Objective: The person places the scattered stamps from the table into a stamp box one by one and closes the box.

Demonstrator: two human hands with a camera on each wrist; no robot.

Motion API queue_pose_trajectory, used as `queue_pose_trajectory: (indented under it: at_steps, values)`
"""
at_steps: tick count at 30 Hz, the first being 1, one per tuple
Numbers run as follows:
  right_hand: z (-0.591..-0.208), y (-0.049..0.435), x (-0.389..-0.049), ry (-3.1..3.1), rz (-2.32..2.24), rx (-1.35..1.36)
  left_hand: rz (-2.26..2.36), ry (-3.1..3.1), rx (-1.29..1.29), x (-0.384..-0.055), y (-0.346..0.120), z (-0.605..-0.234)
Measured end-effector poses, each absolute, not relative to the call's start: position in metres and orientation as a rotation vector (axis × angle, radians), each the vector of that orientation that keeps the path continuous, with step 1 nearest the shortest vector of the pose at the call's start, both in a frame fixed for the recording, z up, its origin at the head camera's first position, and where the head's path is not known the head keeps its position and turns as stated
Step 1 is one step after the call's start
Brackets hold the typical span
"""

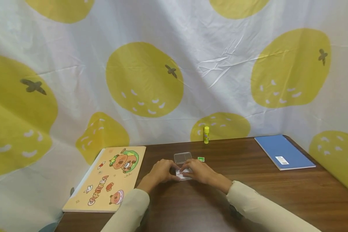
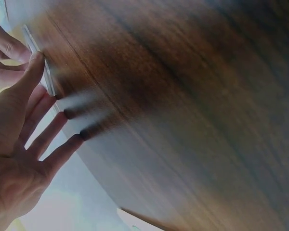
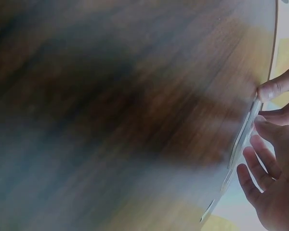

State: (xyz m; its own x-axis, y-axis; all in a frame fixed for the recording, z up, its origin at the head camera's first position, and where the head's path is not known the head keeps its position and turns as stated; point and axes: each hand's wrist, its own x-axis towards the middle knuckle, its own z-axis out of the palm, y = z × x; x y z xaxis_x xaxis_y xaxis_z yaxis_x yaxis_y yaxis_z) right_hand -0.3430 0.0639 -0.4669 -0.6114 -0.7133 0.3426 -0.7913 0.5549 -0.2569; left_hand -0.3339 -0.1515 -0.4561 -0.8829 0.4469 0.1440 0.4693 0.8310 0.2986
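Note:
A small clear plastic case lies on the table in the head view, its hinged lid [image 1: 183, 157] folded back and its base [image 1: 184, 178] toward the person. White material with a pinkish mark shows in the base. My left hand [image 1: 161, 172] grips the base's left side between thumb and index finger. In the left wrist view, the other fingers [image 2: 48, 134] are spread, their tips down at the table. From the right, my right hand [image 1: 201, 170] bends its thumb and index finger onto the base. Its thumb [image 3: 267, 124] lies along the case's edge [image 3: 243, 134]; its fingertips partly hide the contents.
A small green card [image 1: 201, 159] lies right of the lid. A yellow glue stick [image 1: 206, 135] stands at the table's back edge. A capybara-print folder [image 1: 104, 180] is at the left, a blue spiral notebook [image 1: 282, 149] at the right. Fruit-patterned curtain [image 1: 191, 96] surrounds the table.

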Motion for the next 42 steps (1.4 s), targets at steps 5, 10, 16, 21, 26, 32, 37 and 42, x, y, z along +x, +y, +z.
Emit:
queue_pose_trajectory:
  at_steps: [5, 10, 16, 21, 26, 32, 37, 42]
  values:
    - [-0.467, 0.067, -0.343, -2.611, 0.578, 1.25, -0.501, -2.936, -0.741, -0.335, -0.152, -0.458]
    - [-0.465, 0.071, -0.343, -2.643, 0.574, 1.215, -0.506, -2.929, -0.746, -0.335, -0.151, -0.457]
    - [-0.463, 0.079, -0.346, -2.655, 0.559, 1.188, -0.517, -2.942, -0.726, -0.334, -0.15, -0.456]
    - [-0.462, 0.089, -0.352, -2.668, 0.599, 1.166, -0.535, -2.938, -0.721, -0.332, -0.15, -0.456]
    - [-0.461, 0.098, -0.356, -2.662, 0.633, 1.141, -0.552, -2.936, -0.723, -0.331, -0.15, -0.455]
    - [-0.463, 0.106, -0.362, -2.635, 0.629, 1.128, -0.539, -2.951, -0.709, -0.332, -0.15, -0.455]
    - [-0.463, 0.111, -0.364, -2.656, 0.645, 1.08, -0.538, -2.955, -0.704, -0.332, -0.15, -0.455]
    - [-0.463, 0.115, -0.368, -2.669, 0.648, 1.051, -0.546, -2.953, -0.709, -0.331, -0.149, -0.454]
